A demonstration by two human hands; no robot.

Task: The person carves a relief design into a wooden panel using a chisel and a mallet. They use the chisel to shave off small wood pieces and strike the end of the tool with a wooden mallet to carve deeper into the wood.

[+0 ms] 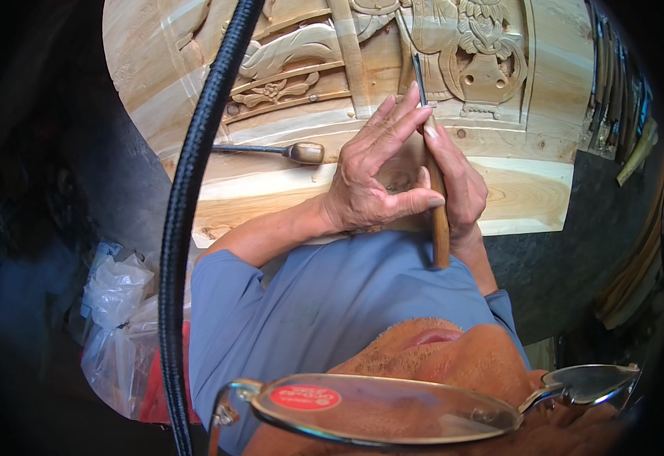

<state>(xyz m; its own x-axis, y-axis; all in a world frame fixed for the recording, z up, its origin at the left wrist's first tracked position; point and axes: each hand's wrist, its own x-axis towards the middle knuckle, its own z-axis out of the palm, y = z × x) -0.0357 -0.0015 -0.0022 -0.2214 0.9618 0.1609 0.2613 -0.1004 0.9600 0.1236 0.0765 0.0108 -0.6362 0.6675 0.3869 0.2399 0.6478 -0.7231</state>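
A carving chisel point(440, 216) with a brown wooden handle and thin dark steel blade stands between my hands, its blade tip over the carved wooden panel point(385, 129). My right hand point(457, 182) is closed along the handle from the right side. From the left, my left hand point(373, 167) grips the same tool, its fingertips at the base of the blade and its thumb against the handle. Relief carving of flowers, scrolls and a rounded vessel shape covers the panel's far part. Whether the blade tip touches the wood I cannot tell.
Left of my hands, a second chisel point(305, 153) with a short wooden handle lies on the panel. Several more carving tools point(613, 91) lie bunched at the far right. A black braided cable point(195, 159) crosses the left side. Clear plastic bags point(119, 304) sit at lower left.
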